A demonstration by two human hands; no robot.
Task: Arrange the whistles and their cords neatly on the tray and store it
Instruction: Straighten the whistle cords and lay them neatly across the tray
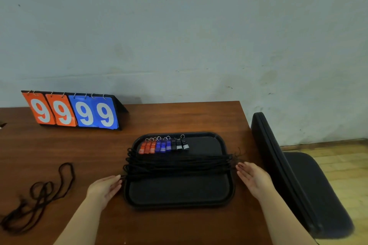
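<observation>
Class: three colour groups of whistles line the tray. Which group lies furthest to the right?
The black whistles, right of the blue whistles; the orange whistles sit at the left end.

Nine whistles [163, 146], orange, blue and black, lie in a row at the far left of the black tray [179, 193]; bundled black cords [179, 165] cross its middle.

A brown wooden tabletop [189, 117] set against a pale grey-blue wall [179, 26].
A flip scoreboard [73, 112] stands at the back left of the tabletop, near the wall. It shows 9 9 on two orange cards and 9 9 on two blue cards, hung on metal rings from a black stand. Just beside the tabletop's right edge is what looks like a black padded chair [298, 175]. Light wooden floor [342, 165] shows beyond it. The wall is scuffed.
</observation>
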